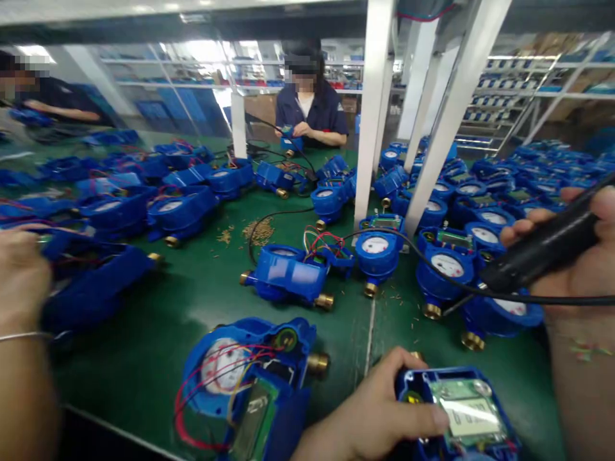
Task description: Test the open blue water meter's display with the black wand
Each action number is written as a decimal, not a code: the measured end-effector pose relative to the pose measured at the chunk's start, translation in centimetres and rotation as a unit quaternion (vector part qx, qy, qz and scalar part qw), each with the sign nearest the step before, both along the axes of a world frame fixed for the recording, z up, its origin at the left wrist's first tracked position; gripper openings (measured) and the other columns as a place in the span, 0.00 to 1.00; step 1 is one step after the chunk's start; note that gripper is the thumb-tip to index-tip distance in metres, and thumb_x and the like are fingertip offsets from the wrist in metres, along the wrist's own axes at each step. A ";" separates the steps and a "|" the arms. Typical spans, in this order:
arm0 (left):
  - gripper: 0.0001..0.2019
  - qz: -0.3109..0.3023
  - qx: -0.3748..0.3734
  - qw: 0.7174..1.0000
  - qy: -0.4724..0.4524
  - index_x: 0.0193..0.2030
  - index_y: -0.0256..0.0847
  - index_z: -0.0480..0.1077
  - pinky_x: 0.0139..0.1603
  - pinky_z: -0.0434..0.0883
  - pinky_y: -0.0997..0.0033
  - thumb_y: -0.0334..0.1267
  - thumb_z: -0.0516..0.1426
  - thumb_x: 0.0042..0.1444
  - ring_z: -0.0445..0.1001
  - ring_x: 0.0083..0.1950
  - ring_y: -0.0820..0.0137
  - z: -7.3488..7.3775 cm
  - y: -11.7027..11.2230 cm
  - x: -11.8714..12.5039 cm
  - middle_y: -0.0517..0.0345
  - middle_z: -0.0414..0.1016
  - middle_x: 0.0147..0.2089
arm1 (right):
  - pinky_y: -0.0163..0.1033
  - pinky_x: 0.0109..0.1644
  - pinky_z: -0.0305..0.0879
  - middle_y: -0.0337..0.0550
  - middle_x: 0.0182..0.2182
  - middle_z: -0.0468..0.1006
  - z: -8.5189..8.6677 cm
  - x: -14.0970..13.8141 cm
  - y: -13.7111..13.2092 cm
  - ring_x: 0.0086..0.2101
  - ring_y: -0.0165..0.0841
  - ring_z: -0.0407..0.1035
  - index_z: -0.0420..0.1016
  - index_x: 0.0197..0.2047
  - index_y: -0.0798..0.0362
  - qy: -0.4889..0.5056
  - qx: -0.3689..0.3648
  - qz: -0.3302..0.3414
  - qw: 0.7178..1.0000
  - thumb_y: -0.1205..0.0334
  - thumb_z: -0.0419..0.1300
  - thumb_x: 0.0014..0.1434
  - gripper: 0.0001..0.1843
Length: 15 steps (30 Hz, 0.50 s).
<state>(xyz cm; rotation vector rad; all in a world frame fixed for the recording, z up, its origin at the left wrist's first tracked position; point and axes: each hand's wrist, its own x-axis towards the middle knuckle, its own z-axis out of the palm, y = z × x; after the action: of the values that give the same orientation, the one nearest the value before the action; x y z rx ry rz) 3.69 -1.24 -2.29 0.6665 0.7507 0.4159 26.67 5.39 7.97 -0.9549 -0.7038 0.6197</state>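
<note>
At the lower middle, my left hand grips a blue water meter by its housing, thumb lying on the exposed green circuit board and lit digital display. My right hand, on the right side, is wrapped round a black electric screwdriver. Its thin bit points down and left, in front of other meters and apart from the held one. Left of my left hand lies an opened water meter, with red wires looping over its white dial and its display board hanging out.
A co-worker's hand with a bracelet is at another meter at far left. Another person works across the green table. Blue meters crowd the right; small screws lie mid-table. White posts and a black cable cross the space.
</note>
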 end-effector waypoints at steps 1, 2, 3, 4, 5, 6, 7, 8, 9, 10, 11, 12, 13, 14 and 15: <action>0.32 -0.005 0.007 1.000 -0.008 0.43 0.39 0.62 0.40 0.64 0.71 0.40 0.72 0.32 0.70 0.39 0.69 0.1 0.2 -0.1 0.58 0.72 0.39 | 0.42 0.35 0.72 0.39 0.29 0.71 0.0 -0.2 0.1 0.30 0.32 0.69 0.67 0.47 0.56 0.009 0.002 -0.005 1.000 0.56 0.55 0.61 0.15; 0.31 -0.009 0.013 1.000 -0.013 0.43 0.38 0.61 0.40 0.64 0.70 0.40 0.72 0.34 0.70 0.40 0.69 0.2 0.4 -0.1 0.58 0.72 0.39 | 0.42 0.33 0.72 0.38 0.26 0.70 -0.1 -0.7 0.2 0.28 0.32 0.69 0.67 0.47 0.56 0.016 0.003 -0.005 1.000 0.58 0.56 0.58 0.15; 0.31 -0.012 0.017 1.000 -0.017 0.43 0.38 0.61 0.41 0.64 0.70 0.40 0.72 0.35 0.70 0.40 0.69 0.2 0.5 -0.2 0.58 0.72 0.40 | 0.41 0.31 0.71 0.38 0.25 0.71 -0.3 -1.3 0.2 0.27 0.32 0.68 0.67 0.47 0.56 0.017 0.004 -0.002 1.000 0.60 0.57 0.55 0.16; 0.31 -0.015 0.019 0.999 -0.020 0.43 0.39 0.60 0.41 0.64 0.70 0.40 0.71 0.35 0.69 0.40 0.70 0.3 0.5 -0.3 0.58 0.71 0.40 | 0.40 0.30 0.71 0.38 0.25 0.71 -0.6 -2.0 0.2 0.26 0.32 0.68 0.66 0.47 0.56 0.013 0.005 0.005 1.000 0.60 0.59 0.53 0.18; 0.30 -0.017 0.023 0.999 -0.022 0.43 0.39 0.60 0.41 0.64 0.69 0.40 0.71 0.36 0.69 0.40 0.70 0.3 0.6 -0.4 0.58 0.71 0.40 | 0.40 0.29 0.70 0.38 0.24 0.72 -0.9 -2.7 0.2 0.25 0.32 0.68 0.66 0.48 0.56 0.006 0.006 0.013 1.000 0.60 0.60 0.51 0.20; 0.30 -0.021 0.029 0.999 -0.022 0.43 0.39 0.60 0.42 0.64 0.69 0.40 0.70 0.37 0.69 0.40 0.70 0.3 0.6 -0.4 0.58 0.71 0.40 | 0.40 0.28 0.69 0.37 0.24 0.72 -1.3 -3.3 0.2 0.24 0.32 0.68 0.65 0.48 0.55 -0.004 0.006 0.019 1.000 0.60 0.61 0.50 0.22; 0.29 -0.027 0.037 0.999 -0.020 0.43 0.39 0.60 0.42 0.64 0.69 0.40 0.70 0.38 0.69 0.40 0.71 0.3 0.6 -0.4 0.58 0.71 0.40 | 0.40 0.27 0.69 0.36 0.23 0.72 -1.7 -3.8 0.1 0.23 0.32 0.68 0.64 0.49 0.54 -0.012 0.005 0.026 1.000 0.60 0.62 0.50 0.23; 0.29 -0.034 0.048 0.998 -0.017 0.44 0.39 0.60 0.42 0.64 0.68 0.41 0.69 0.39 0.68 0.40 0.70 0.3 0.6 -0.5 0.58 0.71 0.40 | 0.41 0.27 0.69 0.35 0.23 0.71 -2.2 -4.1 0.0 0.22 0.32 0.67 0.64 0.50 0.53 -0.021 0.005 0.034 0.999 0.60 0.62 0.51 0.23; 0.28 -0.039 0.057 0.998 -0.012 0.44 0.39 0.60 0.42 0.64 0.68 0.41 0.69 0.39 0.68 0.40 0.70 0.3 0.7 -0.5 0.57 0.71 0.40 | 0.41 0.27 0.68 0.33 0.22 0.71 -2.7 -4.3 -0.1 0.21 0.32 0.67 0.63 0.51 0.52 -0.030 0.005 0.039 0.999 0.60 0.62 0.52 0.23; 0.28 -0.042 0.068 0.997 -0.006 0.44 0.39 0.60 0.43 0.64 0.67 0.42 0.69 0.40 0.68 0.40 0.69 0.4 0.7 -0.4 0.56 0.71 0.41 | 0.40 0.27 0.68 0.32 0.22 0.71 -3.2 -4.4 -0.1 0.21 0.31 0.67 0.62 0.51 0.51 -0.038 0.005 0.041 0.998 0.60 0.62 0.53 0.23; 0.28 -0.044 0.076 0.996 -0.003 0.44 0.39 0.60 0.44 0.64 0.66 0.42 0.68 0.40 0.68 0.41 0.69 0.5 0.8 -0.4 0.55 0.71 0.41 | 0.40 0.27 0.68 0.32 0.22 0.70 -3.8 -4.4 -0.1 0.20 0.31 0.66 0.62 0.51 0.51 -0.046 0.005 0.039 0.998 0.60 0.63 0.54 0.23; 0.28 -0.047 0.079 0.996 -0.002 0.44 0.39 0.60 0.44 0.64 0.65 0.43 0.68 0.41 0.68 0.41 0.68 0.6 0.9 -0.4 0.54 0.71 0.42 | 0.39 0.27 0.68 0.31 0.21 0.70 -4.3 -4.4 -0.1 0.20 0.30 0.66 0.62 0.51 0.51 -0.053 0.006 0.035 0.998 0.61 0.64 0.54 0.23; 0.27 -0.050 0.079 0.996 -0.004 0.45 0.39 0.60 0.44 0.64 0.65 0.43 0.68 0.42 0.69 0.42 0.67 0.6 1.0 -0.4 0.54 0.71 0.42 | 0.39 0.27 0.68 0.31 0.21 0.70 -4.8 -4.3 0.0 0.19 0.30 0.66 0.63 0.51 0.51 -0.057 0.006 0.031 0.998 0.61 0.64 0.54 0.23; 0.28 -0.054 0.077 0.996 -0.006 0.45 0.39 0.59 0.44 0.64 0.64 0.44 0.67 0.42 0.69 0.42 0.67 0.7 1.1 -0.4 0.53 0.71 0.42 | 0.38 0.27 0.68 0.30 0.21 0.70 -5.2 -4.1 0.0 0.19 0.29 0.66 0.63 0.51 0.51 -0.058 0.006 0.028 0.998 0.61 0.64 0.54 0.23; 0.28 -0.057 0.072 0.996 -0.010 0.45 0.39 0.59 0.44 0.64 0.64 0.44 0.67 0.42 0.69 0.42 0.66 0.8 1.2 -0.4 0.53 0.71 0.43 | 0.39 0.26 0.68 0.31 0.21 0.70 -5.6 -4.0 0.1 0.19 0.29 0.66 0.63 0.51 0.52 -0.058 0.005 0.026 0.998 0.61 0.64 0.54 0.23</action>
<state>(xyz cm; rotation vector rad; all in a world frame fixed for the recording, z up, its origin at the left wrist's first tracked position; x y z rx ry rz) 3.28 -0.05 -1.53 0.8348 0.6647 0.3747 22.69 5.45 2.36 -0.9711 -0.8367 0.6100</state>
